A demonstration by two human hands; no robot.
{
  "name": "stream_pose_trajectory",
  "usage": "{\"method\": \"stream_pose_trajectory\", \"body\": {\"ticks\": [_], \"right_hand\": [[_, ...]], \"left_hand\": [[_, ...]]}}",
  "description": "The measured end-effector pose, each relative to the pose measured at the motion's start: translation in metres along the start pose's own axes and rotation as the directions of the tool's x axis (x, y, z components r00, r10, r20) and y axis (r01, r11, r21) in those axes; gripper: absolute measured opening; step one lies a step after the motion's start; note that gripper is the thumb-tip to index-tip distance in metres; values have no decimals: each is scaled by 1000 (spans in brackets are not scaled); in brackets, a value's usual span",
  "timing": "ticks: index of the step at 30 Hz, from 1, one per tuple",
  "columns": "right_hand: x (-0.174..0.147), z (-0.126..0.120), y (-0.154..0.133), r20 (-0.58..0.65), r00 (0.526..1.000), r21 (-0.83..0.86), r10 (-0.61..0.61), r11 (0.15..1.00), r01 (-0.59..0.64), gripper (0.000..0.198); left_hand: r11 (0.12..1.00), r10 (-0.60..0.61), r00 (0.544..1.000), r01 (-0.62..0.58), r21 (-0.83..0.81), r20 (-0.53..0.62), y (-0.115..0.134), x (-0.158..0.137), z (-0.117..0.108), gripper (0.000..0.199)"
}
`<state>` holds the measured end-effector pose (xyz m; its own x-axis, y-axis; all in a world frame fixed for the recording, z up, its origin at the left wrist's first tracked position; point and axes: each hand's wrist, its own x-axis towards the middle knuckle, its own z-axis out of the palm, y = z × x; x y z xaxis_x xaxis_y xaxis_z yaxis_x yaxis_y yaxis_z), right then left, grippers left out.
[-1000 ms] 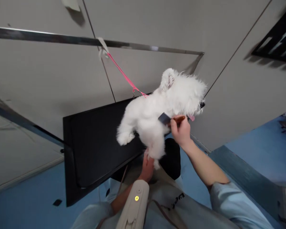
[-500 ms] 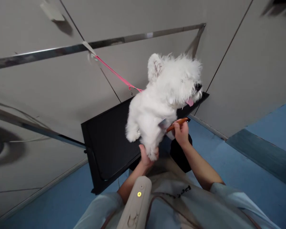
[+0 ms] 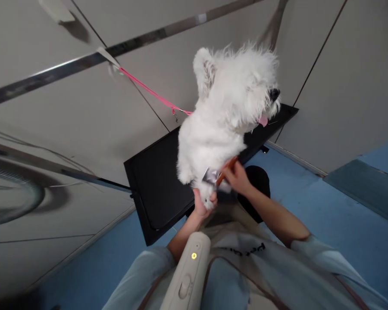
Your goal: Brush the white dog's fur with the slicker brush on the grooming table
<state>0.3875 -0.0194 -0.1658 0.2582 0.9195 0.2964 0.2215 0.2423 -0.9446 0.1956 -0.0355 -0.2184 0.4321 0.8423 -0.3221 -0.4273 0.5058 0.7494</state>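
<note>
mid-groom: white dog (image 3: pixel 223 116) stands on black worktop (image 3: pixel 155 189); left hand (image 3: pixel 203 206) fingers clasp its paw, right hand (image 3: pixel 236 177) fingers grip brush (image 3: pixel 218 175) at the leg; most coat looks unbrushed.

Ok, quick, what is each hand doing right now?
Left hand: closed around the fluffy white dog's front paw.
Right hand: closed on the brown wooden-handled grooming brush.
</note>
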Motion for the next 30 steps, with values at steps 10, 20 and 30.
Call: {"method": "stream_pose_trajectory", "body": {"ticks": [10, 20, 30], "right_hand": [[38, 11, 1, -276, 952, 27, -128, 990, 141, 29], [53, 1, -4, -458, 834, -91, -309, 949, 302, 23], [64, -6, -1, -589, 705, -81, -395, 897, 434, 28]], "left_hand": [[983, -62, 998, 63, 172, -16, -2, -29, -30, 57], [967, -216, 970, 197, 160, 111, 6, -23, -48, 65], [932, -360, 853, 348, 101, 379, 12, -25, -95, 58]]}}
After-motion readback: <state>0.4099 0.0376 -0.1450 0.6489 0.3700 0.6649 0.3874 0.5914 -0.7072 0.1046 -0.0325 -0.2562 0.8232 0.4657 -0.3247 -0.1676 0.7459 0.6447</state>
